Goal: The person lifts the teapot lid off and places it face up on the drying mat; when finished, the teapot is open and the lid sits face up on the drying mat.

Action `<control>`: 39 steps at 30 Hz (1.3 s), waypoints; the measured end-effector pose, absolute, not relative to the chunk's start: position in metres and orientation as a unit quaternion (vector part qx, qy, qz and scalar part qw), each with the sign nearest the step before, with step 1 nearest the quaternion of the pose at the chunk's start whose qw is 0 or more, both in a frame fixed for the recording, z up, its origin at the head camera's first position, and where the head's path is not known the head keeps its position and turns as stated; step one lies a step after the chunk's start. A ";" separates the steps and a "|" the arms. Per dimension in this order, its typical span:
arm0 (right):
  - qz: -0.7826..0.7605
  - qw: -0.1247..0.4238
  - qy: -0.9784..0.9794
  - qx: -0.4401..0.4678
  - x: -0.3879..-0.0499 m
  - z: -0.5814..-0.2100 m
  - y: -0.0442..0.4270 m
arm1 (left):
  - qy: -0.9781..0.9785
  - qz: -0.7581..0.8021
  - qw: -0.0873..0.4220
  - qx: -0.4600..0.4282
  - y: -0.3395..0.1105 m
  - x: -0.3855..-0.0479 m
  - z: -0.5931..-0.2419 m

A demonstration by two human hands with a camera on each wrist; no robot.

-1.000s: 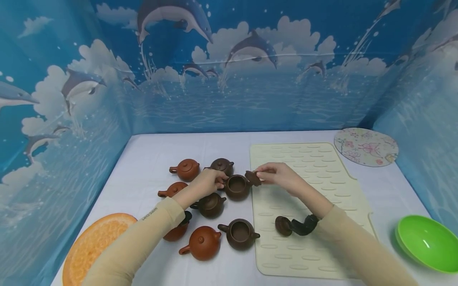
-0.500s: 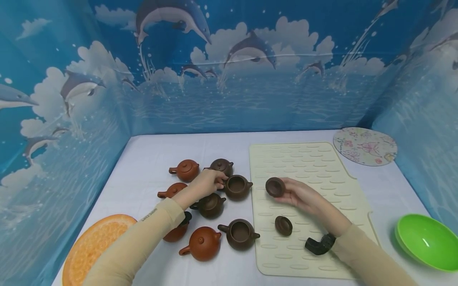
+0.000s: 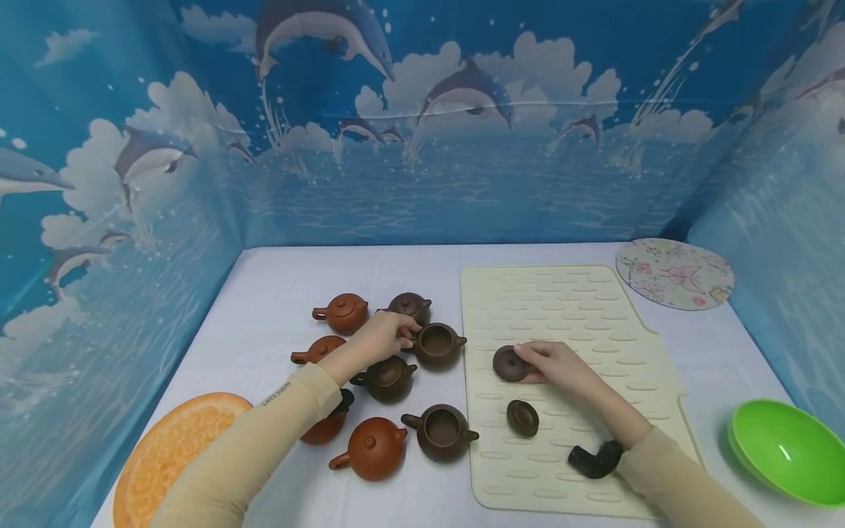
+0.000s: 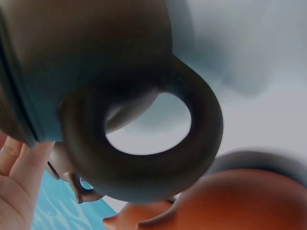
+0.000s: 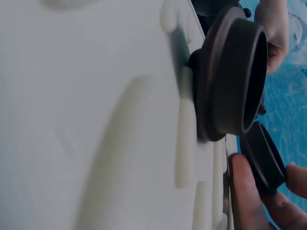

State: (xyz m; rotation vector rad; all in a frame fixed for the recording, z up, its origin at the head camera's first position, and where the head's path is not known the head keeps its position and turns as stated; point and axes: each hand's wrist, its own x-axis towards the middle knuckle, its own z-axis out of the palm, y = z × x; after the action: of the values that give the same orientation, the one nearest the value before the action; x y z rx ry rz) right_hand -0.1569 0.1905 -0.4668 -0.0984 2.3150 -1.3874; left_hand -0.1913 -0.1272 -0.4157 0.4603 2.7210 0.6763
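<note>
My left hand (image 3: 391,336) grips the handle side of a lidless dark-brown teapot (image 3: 436,358). The left wrist view has a dark-brown teapot (image 4: 110,48) with a round handle filling the foreground, my fingers (image 4: 24,177) partly behind it. Between thumb and fingers, my right hand (image 3: 557,367) pinches a round dark teapot lid (image 3: 510,364) over the cream mat; the right wrist view shows this lid (image 5: 261,155) too. Nearer me on the mat lies another dark lid (image 3: 523,418), hollow side up. A second lidless dark teapot (image 3: 443,434) stands just left of the mat.
Orange-brown teapots (image 3: 371,449) and more dark teapots (image 3: 388,379) stand close around my left forearm. The cream mat (image 3: 554,293) has a green bowl (image 3: 785,451) to its right and a patterned oval board (image 3: 676,273) behind. An orange round mat (image 3: 185,447) lies at left.
My right hand has moved the lid from beside the lidless teapot's spout to the right and nearer, lowering it over the mat and turning it. My left hand stays in place.
</note>
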 end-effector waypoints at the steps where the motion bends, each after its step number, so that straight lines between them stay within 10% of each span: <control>1: -0.474 0.206 0.855 -0.035 -0.156 -0.466 0.189 | 0.947 0.235 0.151 0.161 -0.127 -0.191 -0.416; 39: -0.385 0.188 0.901 -0.070 -0.156 -0.454 0.182 | 0.938 0.253 0.138 0.190 -0.146 -0.197 -0.390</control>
State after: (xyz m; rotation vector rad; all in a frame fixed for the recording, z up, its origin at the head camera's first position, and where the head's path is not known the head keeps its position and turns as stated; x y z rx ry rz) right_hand -0.1565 0.1821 -0.4535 -0.1975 2.5349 -1.0829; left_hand -0.1969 -0.1461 -0.3899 0.5508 2.7145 0.7331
